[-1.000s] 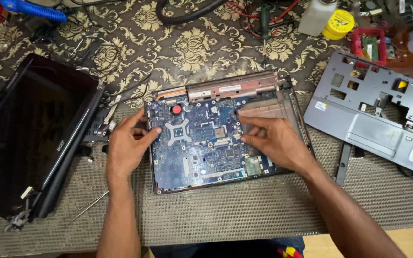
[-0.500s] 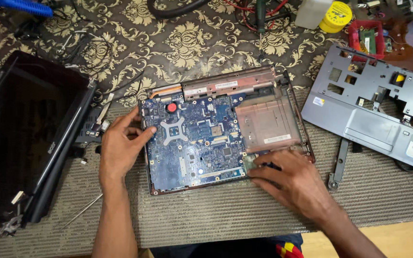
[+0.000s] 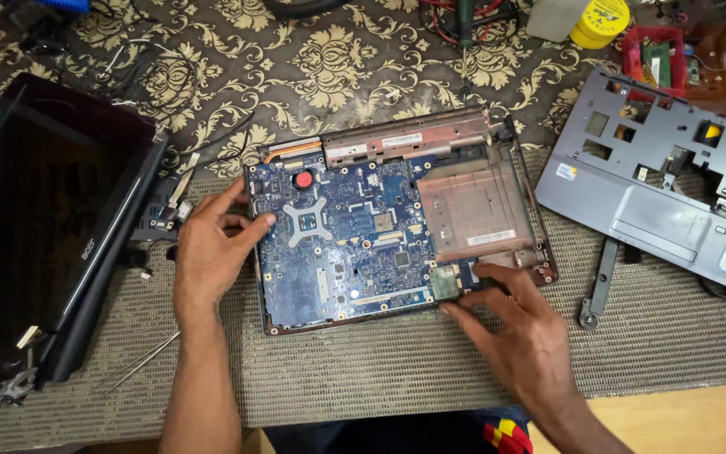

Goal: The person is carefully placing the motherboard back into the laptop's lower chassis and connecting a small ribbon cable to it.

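Blue motherboard (image 3: 342,244) in open laptop base (image 3: 497,160), left hand (image 3: 207,252) touching its left edge, right hand (image 3: 518,332) fingertips at its lower right corner, detached black screen (image 3: 35,219) left of it, grey palmrest cover (image 3: 674,193) right of it

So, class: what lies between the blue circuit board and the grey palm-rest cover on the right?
In the head view, between the blue circuit board and grey palm-rest cover lies the copper-coloured empty bay of the laptop base.

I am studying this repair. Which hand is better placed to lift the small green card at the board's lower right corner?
Probably the right hand: its fingertips already touch the small green card. The left hand rests on the blue motherboard's far left edge.
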